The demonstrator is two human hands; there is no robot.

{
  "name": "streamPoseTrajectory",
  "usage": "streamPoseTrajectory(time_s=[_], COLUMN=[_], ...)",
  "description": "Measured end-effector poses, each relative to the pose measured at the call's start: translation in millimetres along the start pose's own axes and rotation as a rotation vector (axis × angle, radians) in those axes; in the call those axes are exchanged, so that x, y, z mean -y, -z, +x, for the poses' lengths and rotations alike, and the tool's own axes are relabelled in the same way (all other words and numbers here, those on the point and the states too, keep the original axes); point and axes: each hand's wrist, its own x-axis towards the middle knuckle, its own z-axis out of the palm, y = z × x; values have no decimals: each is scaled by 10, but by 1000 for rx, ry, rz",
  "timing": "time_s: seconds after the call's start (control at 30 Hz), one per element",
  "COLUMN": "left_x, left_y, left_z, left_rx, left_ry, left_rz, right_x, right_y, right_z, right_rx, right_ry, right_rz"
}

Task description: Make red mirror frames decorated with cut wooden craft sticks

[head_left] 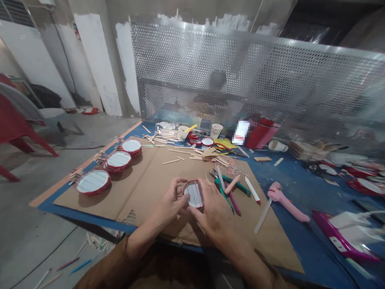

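Both hands hold a small round drum-like piece (195, 195) with a red rim and a white face crossed by thin dark lines. My left hand (173, 199) grips its left edge, thumb on the rim. Around its right side curls my right hand (215, 206), hiding part of the rim. Below them lies a cardboard sheet (150, 176). Just right of my right hand are green-handled pliers (242, 186), a peach-coloured stick (232, 184) and a purple marker (235, 204). A white marker (252, 190) with a red end lies farther right.
Larger red-rimmed round pieces (93, 182) with wooden stick ends line the table's left side. Thin wooden sticks (207, 153) and paper cups (183, 133) sit at the back. On the right are a pink glue gun (285, 200) and a purple power strip (339, 237). A perforated metal panel (186, 64) stands behind.
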Motion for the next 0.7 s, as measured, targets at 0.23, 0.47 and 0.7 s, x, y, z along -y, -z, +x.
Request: streamPoseTrajectory(time_s=[0.23,0.47,0.7], left_x=[31,39,64], left_y=[-23,-33,-11], left_z=[-10,-47,-39], left_rx=[-54,55,26], left_ry=[31,-94,-212], left_rz=[51,459,656], right_x=[-225,-494,-581], right_y=[34,151,200], right_z=[-103,-38,80], right_rx=[-25,-34,-17], right_ry=[-249,-639,-661], right_rz=[324,700,453])
